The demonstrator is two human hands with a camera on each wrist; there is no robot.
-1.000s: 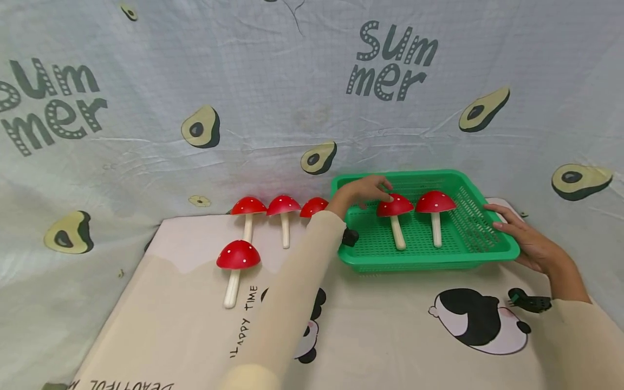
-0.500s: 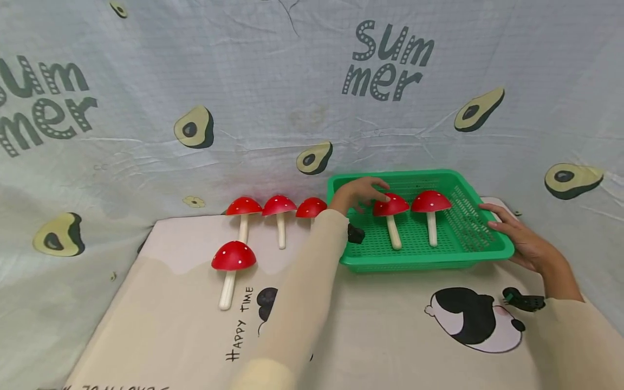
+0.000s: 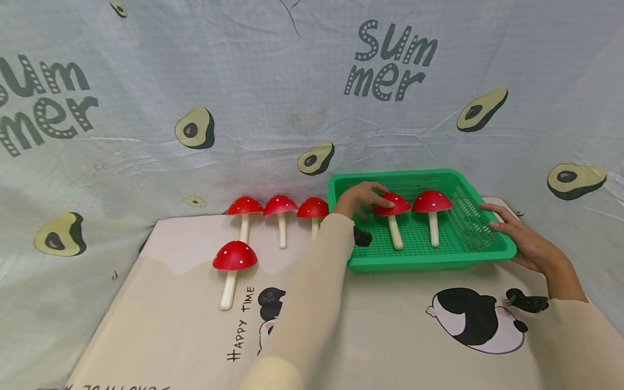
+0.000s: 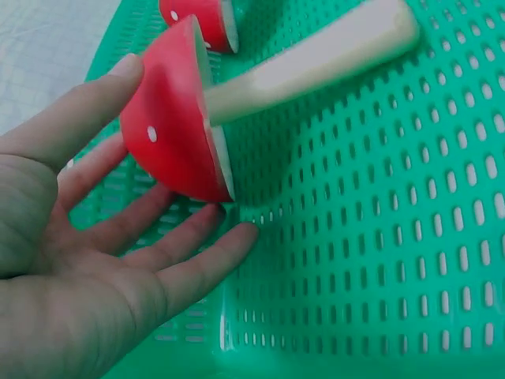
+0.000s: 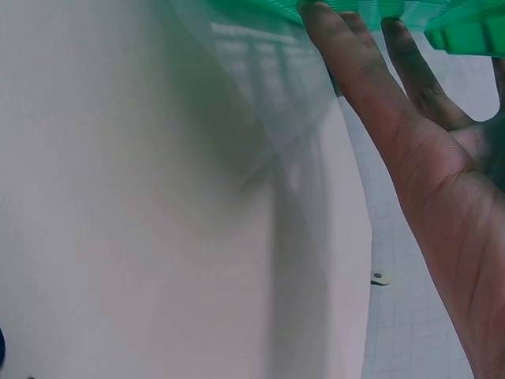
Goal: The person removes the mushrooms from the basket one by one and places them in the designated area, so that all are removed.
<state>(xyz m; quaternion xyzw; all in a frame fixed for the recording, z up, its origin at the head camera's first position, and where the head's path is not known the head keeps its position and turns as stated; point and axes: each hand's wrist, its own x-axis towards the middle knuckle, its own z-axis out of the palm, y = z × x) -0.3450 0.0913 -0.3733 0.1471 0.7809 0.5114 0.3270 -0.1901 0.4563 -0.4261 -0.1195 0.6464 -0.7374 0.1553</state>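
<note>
A green perforated basket (image 3: 429, 264) sits on the mat at the right. Two red-capped mushrooms lie in it. My left hand (image 3: 363, 196) touches the cap of the left mushroom (image 3: 397, 206), which lies on the basket floor. In the left wrist view the thumb rests on top of that cap (image 4: 170, 126) and the straight fingers (image 4: 189, 264) lie under it on the mesh (image 4: 379, 237). The second mushroom (image 3: 432, 201) lies to its right, untouched. My right hand (image 3: 517, 238) lies flat against the basket's right rim (image 5: 379, 9), its fingers (image 5: 355, 71) straight.
Three more mushrooms lie in a row (image 3: 280, 205) on the mat left of the basket, and one (image 3: 234, 255) lies nearer me. The mat (image 3: 390, 336) bears panda prints. A cloth with avocado prints (image 3: 195, 127) hangs close behind.
My left forearm has shifted slightly right, uncovering the third mushroom in the row. The left hand stays at the mushroom cap in the basket. The right hand has not moved.
</note>
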